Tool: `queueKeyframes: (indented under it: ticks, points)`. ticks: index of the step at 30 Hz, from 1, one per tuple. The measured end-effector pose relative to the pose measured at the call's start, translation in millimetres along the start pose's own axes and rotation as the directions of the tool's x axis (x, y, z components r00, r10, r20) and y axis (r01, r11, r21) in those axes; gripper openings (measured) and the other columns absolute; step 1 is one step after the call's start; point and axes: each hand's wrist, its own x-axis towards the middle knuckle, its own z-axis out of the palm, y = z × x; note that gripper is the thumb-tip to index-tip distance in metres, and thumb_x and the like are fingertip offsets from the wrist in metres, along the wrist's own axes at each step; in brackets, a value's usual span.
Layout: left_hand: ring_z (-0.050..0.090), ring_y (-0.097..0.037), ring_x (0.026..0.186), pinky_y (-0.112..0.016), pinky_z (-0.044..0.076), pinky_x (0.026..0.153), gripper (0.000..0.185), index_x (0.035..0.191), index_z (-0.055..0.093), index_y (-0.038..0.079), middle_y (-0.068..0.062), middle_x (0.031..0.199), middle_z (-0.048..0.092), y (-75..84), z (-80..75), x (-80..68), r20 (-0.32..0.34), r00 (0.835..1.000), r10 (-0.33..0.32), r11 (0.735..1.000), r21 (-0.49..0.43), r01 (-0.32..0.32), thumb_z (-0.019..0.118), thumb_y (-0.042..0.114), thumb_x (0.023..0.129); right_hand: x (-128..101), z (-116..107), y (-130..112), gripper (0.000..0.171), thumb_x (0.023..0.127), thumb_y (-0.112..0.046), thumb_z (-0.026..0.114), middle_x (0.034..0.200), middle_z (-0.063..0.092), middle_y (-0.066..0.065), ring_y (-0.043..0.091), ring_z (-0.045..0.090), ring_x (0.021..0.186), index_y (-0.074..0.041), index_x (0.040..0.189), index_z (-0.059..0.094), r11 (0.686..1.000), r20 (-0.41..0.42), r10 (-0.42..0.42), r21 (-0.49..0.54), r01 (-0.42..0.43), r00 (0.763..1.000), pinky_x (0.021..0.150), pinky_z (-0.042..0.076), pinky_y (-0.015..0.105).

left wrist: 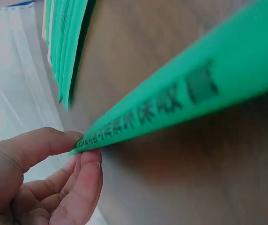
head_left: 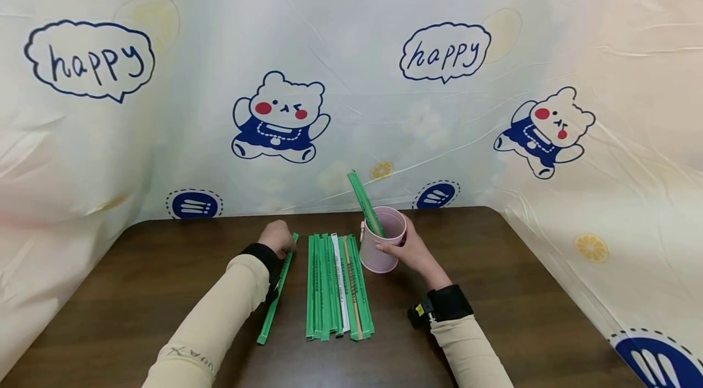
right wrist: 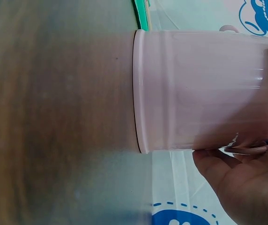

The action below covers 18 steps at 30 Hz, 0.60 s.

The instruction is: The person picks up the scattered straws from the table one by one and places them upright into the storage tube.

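Note:
My left hand (head_left: pixel 277 237) pinches the far end of a green paper-wrapped pair of chopsticks (head_left: pixel 276 299), left of the row. In the left wrist view, thumb and fingertips hold the end of that printed green wrapper (left wrist: pixel 138 108). On the table, more wrapped chopsticks (head_left: pixel 324 290) lie side by side, mostly green, with one white sleeve (head_left: pixel 339 281) and a tan strip (head_left: pixel 351 290) among them. My right hand (head_left: pixel 420 257) grips a pink bucket (head_left: pixel 379 258) near its rim. One green wrapped pair (head_left: pixel 364 200) leans inside it, its lower end hidden.
The dark wooden table (head_left: pixel 181 278) ends at a printed curtain (head_left: pixel 357 40) that hangs behind and along the sides. A small pink handle (right wrist: pixel 246 150) shows on the bucket's side, beside the right fingers. Both wrists wear black straps.

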Motion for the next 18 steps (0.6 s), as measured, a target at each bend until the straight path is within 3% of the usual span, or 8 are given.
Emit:
queueKeyframes:
  ticks: [3, 6, 7, 10, 11, 14, 18]
  points:
    - [0.055, -0.012, 0.046, -0.022, 0.048, 0.048, 0.026, 0.066, 0.054, 0.005, -0.004, 0.057, 0.051, -4.2, -9.9, 3.4, -0.003, 1.0, 0.005, 1.0, -0.029, -0.006, 0.063, -0.003, 0.09, 1, -1, -1, 0.095, 0.088, -0.024, 0.081, 0.16, 0.036, 0.02, 0.04, 0.04, 0.146, -0.011, 0.159, 0.02, 1.0, 0.001, 0.011, 0.0, -0.011, 1.0, 0.12, 0.038, 0.063]
    - [0.064, -0.017, 0.052, -0.028, 0.057, 0.057, 0.034, 0.061, 0.051, 0.008, -0.007, 0.057, 0.056, -6.2, -20.4, 7.0, 0.006, 0.999, 0.032, 0.996, -0.087, -0.032, 0.064, -0.001, 0.091, 0, -2, 0, 0.096, 0.088, -0.023, 0.082, 0.159, 0.037, 0.02, 0.039, 0.04, 0.146, -0.011, 0.159, 0.02, 1.0, 0.0, 0.012, 0.0, -0.012, 1.0, 0.12, 0.038, 0.062]
    - [0.066, -0.017, 0.054, -0.029, 0.058, 0.058, 0.035, 0.059, 0.051, 0.008, -0.008, 0.06, 0.059, -7.8, -24.5, 9.9, 0.006, 0.998, 0.069, 0.99, -0.122, -0.067, 0.065, -0.001, 0.09, 1, -2, 0, 0.096, 0.088, -0.024, 0.082, 0.158, 0.037, 0.021, 0.039, 0.04, 0.145, -0.01, 0.159, 0.02, 1.0, 0.001, 0.004, -0.002, -0.004, 1.0, 0.12, 0.039, 0.062]
    - [0.07, -0.02, 0.069, -0.033, 0.062, 0.07, 0.011, 0.084, 0.067, -0.006, -0.022, 0.091, 0.07, -0.2, -37.8, 11.4, 0.01, 0.995, 0.103, 0.962, -0.256, -0.097, 0.064, 0.0, 0.092, 1, -3, 0, 0.096, 0.088, -0.022, 0.081, 0.157, 0.037, 0.022, 0.04, 0.041, 0.145, -0.008, 0.159, 0.018, 1.0, -0.001, -0.007, -0.005, 0.007, 1.0, 0.119, 0.039, 0.062]
    - [0.069, -0.02, 0.071, -0.033, 0.063, 0.072, 0.011, 0.096, 0.068, -0.01, -0.025, 0.102, 0.069, 3.9, -41.8, 10.1, -0.004, 0.993, 0.114, 0.949, -0.296, -0.111, 0.064, 0.0, 0.093, 1, -3, 0, 0.096, 0.089, -0.021, 0.081, 0.157, 0.037, 0.022, 0.04, 0.041, 0.145, -0.007, 0.159, 0.018, 1.0, -0.003, -0.009, -0.005, 0.009, 1.0, 0.119, 0.039, 0.062]
    - [0.067, -0.015, 0.076, -0.034, 0.063, 0.081, 0.037, 0.13, 0.059, -0.014, -0.03, 0.123, 0.064, 20.1, -52.6, 1.0, -0.041, 0.992, 0.12, 0.906, -0.405, -0.126, 0.06, 0.002, 0.097, 2, -3, 0, 0.095, 0.089, -0.019, 0.08, 0.158, 0.037, 0.023, 0.041, 0.04, 0.145, -0.006, 0.16, 0.018, 1.0, -0.002, -0.007, -0.008, 0.007, 1.0, 0.12, 0.038, 0.062]
    - [0.069, -0.009, 0.08, -0.035, 0.063, 0.091, 0.043, 0.14, 0.053, -0.011, -0.027, 0.123, 0.068, 39.1, -64.1, -10.3, -0.112, 0.977, 0.183, 0.844, -0.492, -0.215, 0.058, 0.008, 0.102, 1, -2, -1, 0.095, 0.09, -0.02, 0.08, 0.158, 0.037, 0.023, 0.041, 0.04, 0.145, -0.007, 0.16, 0.018, 1.0, 0.005, 0.006, -0.006, -0.006, 1.0, 0.12, 0.038, 0.063]
